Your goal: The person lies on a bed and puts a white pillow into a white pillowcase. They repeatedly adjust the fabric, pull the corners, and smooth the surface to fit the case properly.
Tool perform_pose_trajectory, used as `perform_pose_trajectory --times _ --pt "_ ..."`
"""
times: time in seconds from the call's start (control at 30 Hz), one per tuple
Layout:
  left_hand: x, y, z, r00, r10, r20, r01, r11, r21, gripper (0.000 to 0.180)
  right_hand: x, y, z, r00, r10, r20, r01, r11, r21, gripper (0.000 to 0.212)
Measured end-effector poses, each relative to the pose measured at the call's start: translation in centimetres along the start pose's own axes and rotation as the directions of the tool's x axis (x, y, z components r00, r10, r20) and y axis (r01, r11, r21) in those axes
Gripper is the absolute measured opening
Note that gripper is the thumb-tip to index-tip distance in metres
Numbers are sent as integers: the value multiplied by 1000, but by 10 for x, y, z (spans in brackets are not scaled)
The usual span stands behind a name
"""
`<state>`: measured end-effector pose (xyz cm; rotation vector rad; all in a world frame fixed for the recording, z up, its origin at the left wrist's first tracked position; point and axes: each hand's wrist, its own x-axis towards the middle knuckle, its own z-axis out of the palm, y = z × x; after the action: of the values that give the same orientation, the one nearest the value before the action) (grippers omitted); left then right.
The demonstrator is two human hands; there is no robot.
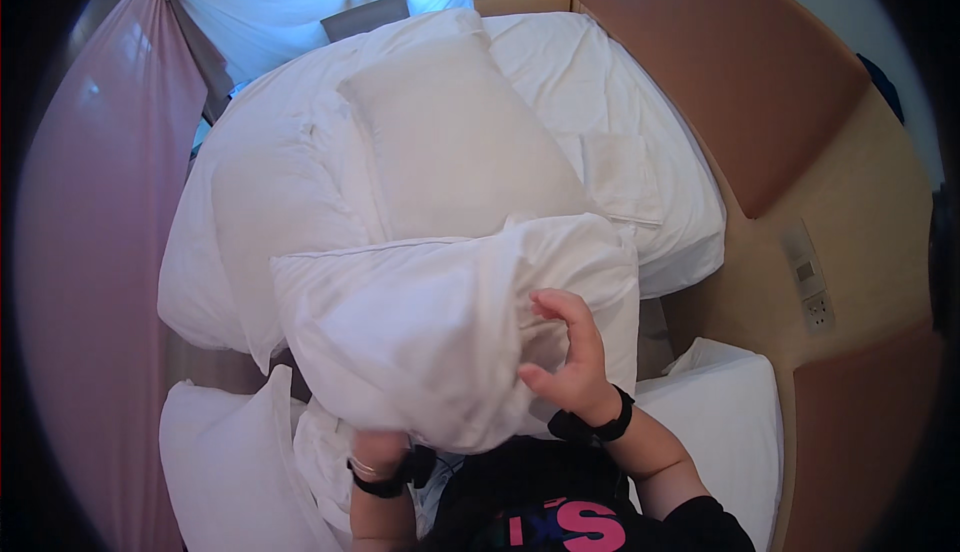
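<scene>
As the front pillow (pixel 400 337) lies sideways, your right hand (pixel 575 357) curves wide at its right; your left hand (pixel 380 449), below, I can't tell.

White pillow (pixel 400 322) and white bed (pixel 550 57); pink curtain (pixel 100 252); reddish-brown wall panel (pixel 720 72); black shirt (pixel 500 477) with pink lettering (pixel 592 527); black wristbands (pixel 625 414).
</scene>
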<state>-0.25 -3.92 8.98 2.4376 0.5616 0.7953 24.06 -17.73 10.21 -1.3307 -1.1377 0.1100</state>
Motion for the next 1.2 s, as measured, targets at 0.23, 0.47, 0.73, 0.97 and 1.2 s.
perform_pose_trajectory --times 0.23,0.47,0.73,0.97,1.2 --pt "-23 36 63 858 129 497 192 817 -544 65 -9 -55 7 873 162 460 57 903 -426 60" --pt "5 46 76 838 280 469 -264 959 -102 29 -33 -54 -19 914 45 403 78 956 -283 40" --pt "27 43 62 969 43 245 -80 987 140 57 -67 3 -84 706 506 -497 -350 858 376 39" --pt "4 -4 63 855 -471 -218 481 877 -5 63 -74 -4 -115 524 542 -657 -284 838 466 53" --pt "-13 -11 65 719 -468 514 692 414 -592 37 -90 11 -59 731 671 120 -644 737 -204 54"
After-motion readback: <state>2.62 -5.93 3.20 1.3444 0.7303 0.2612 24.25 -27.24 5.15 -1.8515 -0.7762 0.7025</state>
